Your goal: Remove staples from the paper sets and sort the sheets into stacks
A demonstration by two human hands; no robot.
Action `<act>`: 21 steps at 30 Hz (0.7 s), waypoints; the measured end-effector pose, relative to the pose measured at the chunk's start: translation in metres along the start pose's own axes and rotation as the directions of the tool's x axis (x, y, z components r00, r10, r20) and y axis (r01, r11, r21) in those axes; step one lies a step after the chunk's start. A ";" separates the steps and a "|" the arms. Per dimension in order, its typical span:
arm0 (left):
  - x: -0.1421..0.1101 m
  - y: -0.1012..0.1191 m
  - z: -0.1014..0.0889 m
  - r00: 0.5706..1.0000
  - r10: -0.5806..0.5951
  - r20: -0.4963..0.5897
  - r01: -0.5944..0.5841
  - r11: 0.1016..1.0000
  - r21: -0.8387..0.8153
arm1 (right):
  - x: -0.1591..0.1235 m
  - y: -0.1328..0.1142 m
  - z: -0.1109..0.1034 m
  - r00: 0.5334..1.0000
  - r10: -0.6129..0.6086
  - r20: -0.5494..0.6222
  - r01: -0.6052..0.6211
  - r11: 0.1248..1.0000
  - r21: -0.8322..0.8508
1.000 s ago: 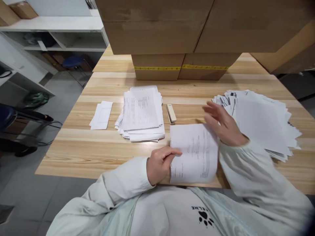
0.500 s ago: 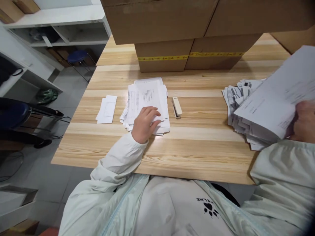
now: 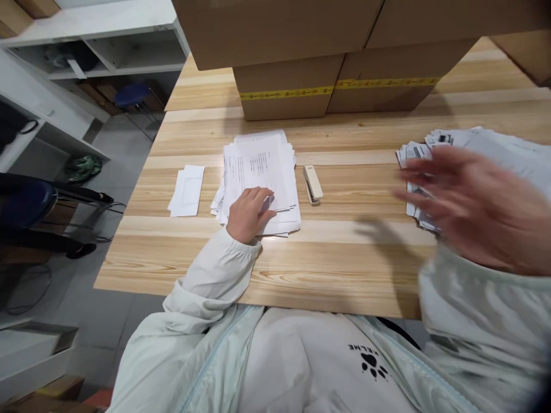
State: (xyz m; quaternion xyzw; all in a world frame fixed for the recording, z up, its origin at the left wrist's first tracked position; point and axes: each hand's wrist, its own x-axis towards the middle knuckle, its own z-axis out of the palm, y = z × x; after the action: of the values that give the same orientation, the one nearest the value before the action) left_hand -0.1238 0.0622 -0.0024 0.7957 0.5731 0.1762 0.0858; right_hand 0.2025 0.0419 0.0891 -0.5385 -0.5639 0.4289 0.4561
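My left hand [image 3: 249, 214] rests on the near part of a stack of printed paper sheets [image 3: 258, 163], its fingers bent a little and the thumb apart. To the right of that stack lies a cream stapler [image 3: 312, 184], untouched. My right hand [image 3: 482, 212] is blurred by motion above the table, with its fingers spread and nothing seen in them. Behind it, partly covered, is a thick, uneven pile of papers [image 3: 501, 146].
Small white paper slips [image 3: 187, 191] lie on the wooden table [image 3: 327, 269] at the left. Stacked cardboard boxes [image 3: 288, 83] with yellow tape stand at the back. A blue stool [image 3: 131, 95] and shelves [image 3: 142, 49] are beyond the left edge.
The sheets that lay before me went over to the right-hand pile with my right hand, which has let go and moved back leftward. My left hand moved onto the left stack.
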 end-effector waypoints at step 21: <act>-0.005 -0.007 0.019 0.998 -0.026 -0.066 0.019 0.994 -0.105 | 0.061 0.031 0.132 0.831 0.385 0.400 -0.521 0.791 0.321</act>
State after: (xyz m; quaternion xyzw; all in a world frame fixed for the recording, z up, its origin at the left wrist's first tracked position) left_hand -0.1245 0.0606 -0.0230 0.7774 0.5744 0.2316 0.1101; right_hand 0.0801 0.1055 0.0336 -0.4739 -0.3761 0.7169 0.3465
